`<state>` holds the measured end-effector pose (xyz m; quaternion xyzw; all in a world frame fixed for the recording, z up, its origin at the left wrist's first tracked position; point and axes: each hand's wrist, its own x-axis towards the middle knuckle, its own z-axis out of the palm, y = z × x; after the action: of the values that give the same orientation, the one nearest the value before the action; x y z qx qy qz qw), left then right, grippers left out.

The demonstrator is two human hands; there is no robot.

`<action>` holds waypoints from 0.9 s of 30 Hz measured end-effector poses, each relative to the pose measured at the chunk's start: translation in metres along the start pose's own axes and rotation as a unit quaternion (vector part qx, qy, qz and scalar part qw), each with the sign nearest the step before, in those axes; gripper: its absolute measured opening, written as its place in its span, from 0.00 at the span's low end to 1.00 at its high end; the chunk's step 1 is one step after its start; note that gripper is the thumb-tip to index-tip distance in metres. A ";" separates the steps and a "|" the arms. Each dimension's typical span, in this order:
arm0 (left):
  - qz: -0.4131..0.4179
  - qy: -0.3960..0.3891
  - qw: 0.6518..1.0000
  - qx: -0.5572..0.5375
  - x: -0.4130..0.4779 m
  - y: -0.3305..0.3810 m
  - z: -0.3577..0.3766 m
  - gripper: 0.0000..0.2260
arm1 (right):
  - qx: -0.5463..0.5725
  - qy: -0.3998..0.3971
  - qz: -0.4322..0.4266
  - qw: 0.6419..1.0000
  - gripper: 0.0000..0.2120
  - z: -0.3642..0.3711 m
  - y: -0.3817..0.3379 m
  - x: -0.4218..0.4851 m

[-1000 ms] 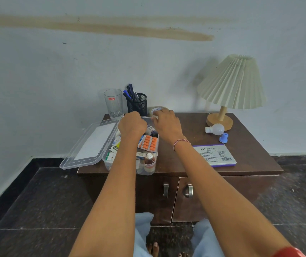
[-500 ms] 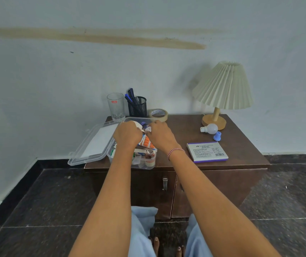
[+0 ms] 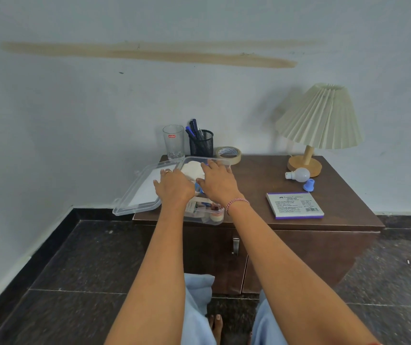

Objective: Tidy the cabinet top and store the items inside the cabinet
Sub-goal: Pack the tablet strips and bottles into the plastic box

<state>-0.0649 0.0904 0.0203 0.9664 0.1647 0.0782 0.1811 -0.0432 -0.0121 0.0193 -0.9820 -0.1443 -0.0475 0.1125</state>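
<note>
Whereas both were curled a moment ago, left hand [image 3: 174, 186] and right hand [image 3: 218, 186] now lie flat, fingers [image 3: 217, 168] spread, over the open box [image 3: 214, 221] left of the lamp [image 3: 320, 118]; its lid [image 3: 139, 192] probably closes next.

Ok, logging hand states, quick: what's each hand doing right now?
Left hand: open, fingers spread over the clear box, holding nothing.
Right hand: open, flat over the box, holding nothing.

— Anything worn below the elbows?
— A gold ring [image 3: 168, 171] on the left hand [image 3: 174, 188], a red-and-white thread bracelet [image 3: 237, 203] at the wrist of the right hand [image 3: 218, 185].
— And clothes?
— Forearms [image 3: 164, 250] uncovered, loose light blue trousers [image 3: 197, 300], feet [image 3: 216, 324] unshod.
</note>
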 end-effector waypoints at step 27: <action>-0.390 0.066 0.780 -0.485 0.021 -0.039 -0.027 0.21 | 0.019 -0.069 -0.137 0.988 0.19 0.021 -0.070 0.000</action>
<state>-0.0618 0.1409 0.0324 0.5964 0.4792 0.1337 0.6299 -0.0628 0.0577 0.0137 -0.9515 -0.2860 0.0084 0.1132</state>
